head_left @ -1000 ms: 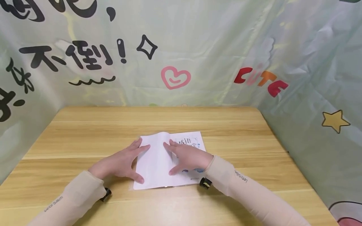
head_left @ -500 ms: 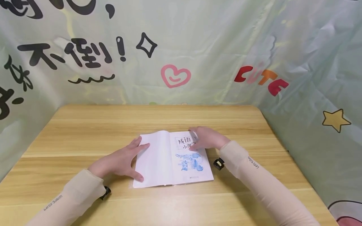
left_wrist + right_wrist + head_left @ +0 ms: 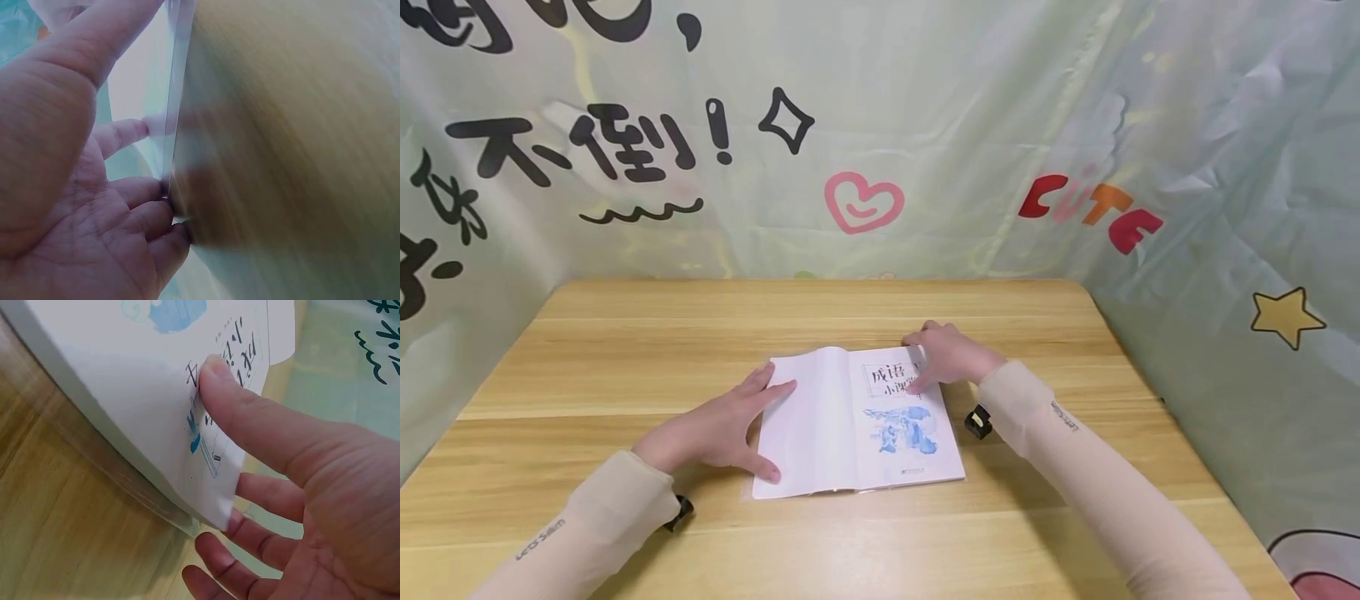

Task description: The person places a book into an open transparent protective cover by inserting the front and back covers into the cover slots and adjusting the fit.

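An open book (image 3: 872, 462) lies on the wooden table, a blank page on its left and a title page (image 3: 904, 433) with black characters and a blue drawing on its right. My left hand (image 3: 715, 429) rests spread at the left edge, thumb and index finger on the blank page. In the left wrist view, other fingers (image 3: 142, 190) bend against that edge. At the upper right corner, my right hand (image 3: 953, 354) pinches the book, thumb (image 3: 219, 372) on the title page and fingers around the page edges. Its fingertips are partly hidden in the head view.
Around the book stretches the wooden table (image 3: 647, 342). A pale green printed curtain (image 3: 970, 100) hangs behind it and along both sides. Each wrist wears a small black device, such as the right one (image 3: 978, 422).
My right hand has moved from the middle of the book to its upper right corner, uncovering the blue drawing, and now pinches there. The left hand stays at the left edge.
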### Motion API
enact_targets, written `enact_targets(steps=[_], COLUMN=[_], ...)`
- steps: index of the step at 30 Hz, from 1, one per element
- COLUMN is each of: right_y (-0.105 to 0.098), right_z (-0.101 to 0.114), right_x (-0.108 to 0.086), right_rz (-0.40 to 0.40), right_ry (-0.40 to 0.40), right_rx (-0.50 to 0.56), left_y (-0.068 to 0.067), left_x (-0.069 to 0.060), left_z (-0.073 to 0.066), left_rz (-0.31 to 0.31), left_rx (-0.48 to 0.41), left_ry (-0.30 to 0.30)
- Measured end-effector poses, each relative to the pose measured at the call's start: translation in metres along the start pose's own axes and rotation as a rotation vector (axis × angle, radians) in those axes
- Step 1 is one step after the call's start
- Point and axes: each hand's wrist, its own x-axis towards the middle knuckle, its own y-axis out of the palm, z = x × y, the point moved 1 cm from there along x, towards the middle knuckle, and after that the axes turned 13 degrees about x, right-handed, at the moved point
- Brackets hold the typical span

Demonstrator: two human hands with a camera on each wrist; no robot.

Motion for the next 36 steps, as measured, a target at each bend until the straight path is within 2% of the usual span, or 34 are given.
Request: enact_targets(steps=[8,17,22,27,31,36], right_y=[-0.002,-0.002,-0.007,-0.011,-0.014,-0.017], right_z=[-0.004,-0.022,-0.033,-0.048,-0.061,-0.072], right_x=[0.000,0.001,-0.002,-0.008,-0.015,-0.027], right_rz=[0.001,-0.012,-0.003,0.066,0.179,0.279], right_ry=[0.002,0.003,0.004,-0.052,-0.100,-0.106], right_rx=[0.075,0.157,0.273,0.451,0.606,0.767], left_y=[0.002,0.001,0.001,0.000,0.000,0.003], left_x=[0.001,0.003,0.004,0.005,0.006,0.011], left_z=[0.001,-0.001,-0.003,-0.006,-0.007,-0.007], left_rz=[-0.004,-0.007,-0.005,-0.008,-0.021,-0.023], left_rx=[-0.009,0.003,0.031,0.060,0.076,0.094], left_ry=[0.010,0.005,-0.006,-0.023,-0.018,-0.017])
